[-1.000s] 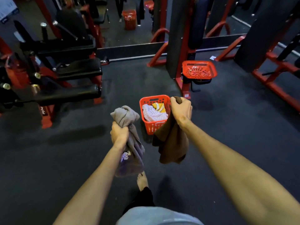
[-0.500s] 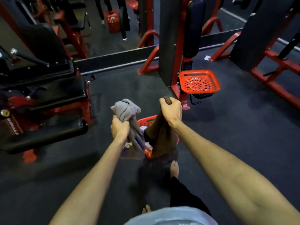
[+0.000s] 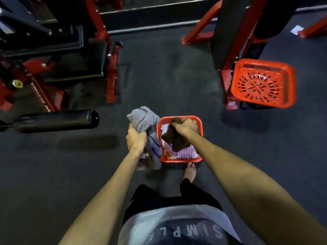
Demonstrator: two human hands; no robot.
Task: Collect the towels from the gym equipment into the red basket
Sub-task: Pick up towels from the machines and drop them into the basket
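A red basket (image 3: 199,121) stands on the dark floor right in front of my feet, with a striped white-and-purple towel (image 3: 187,153) lying inside. My right hand (image 3: 184,127) grips a brown towel (image 3: 175,140) over the basket; its lower part hangs down into the basket. My left hand (image 3: 136,138) grips a bunched grey towel (image 3: 144,119) just left of the basket's left wall, and the towel's tail hangs beside the basket.
A red-and-black gym machine (image 3: 58,55) with a padded black roller (image 3: 58,121) fills the left. At the right stands a red machine frame (image 3: 231,50) with a second, empty red basket (image 3: 290,85) mounted on it. My bare foot (image 3: 190,172) is just behind the basket.
I have stepped up to the basket, which now lies directly under my hands. My right hand has lowered the brown towel into it; the left still holds the grey towel.
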